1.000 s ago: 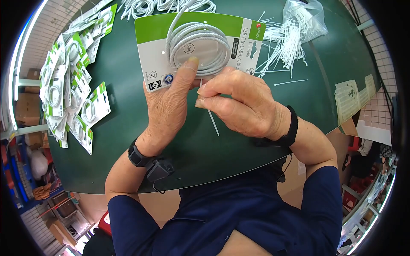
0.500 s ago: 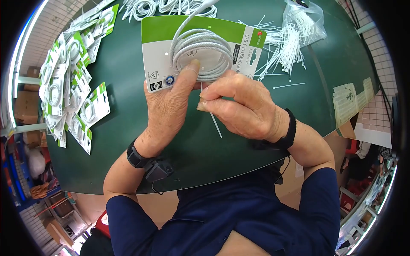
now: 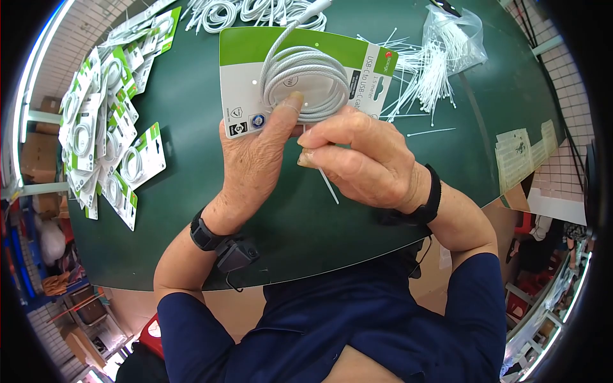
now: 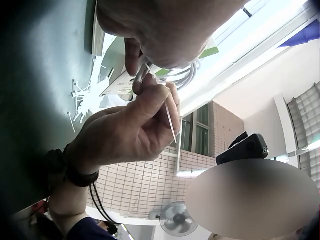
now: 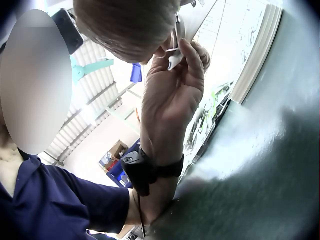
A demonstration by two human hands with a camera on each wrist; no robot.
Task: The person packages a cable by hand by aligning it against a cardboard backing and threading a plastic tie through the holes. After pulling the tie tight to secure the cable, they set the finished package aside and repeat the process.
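In the head view the left hand [image 3: 255, 156] holds a green and white card [image 3: 241, 83] from its lower edge, its thumb pressed on a coiled white braided cable [image 3: 274, 76] lying over the card. The right hand [image 3: 370, 159] pinches a thin white cable tie [image 3: 329, 186] between thumb and forefinger just below the coil; the tie's tail slants down past the fingers. The left wrist view shows the tie [image 4: 170, 120] crossing the right hand [image 4: 130, 130]. Behind the card, the left fingers are mostly hidden from the head view.
Carded cables [image 3: 83, 140] are piled on the green table [image 3: 153, 249] at left. More coiled cables [image 3: 217, 16] lie at the far edge. White ties [image 3: 434, 76] spill from a clear bag [image 3: 469, 38] at upper right, with one loose tie [image 3: 431, 132] nearby. Taped paper [image 3: 517, 159] is at right.
The card and coil have shifted slightly right and down in the head view, with both hands moving a little. Both grips look the same.
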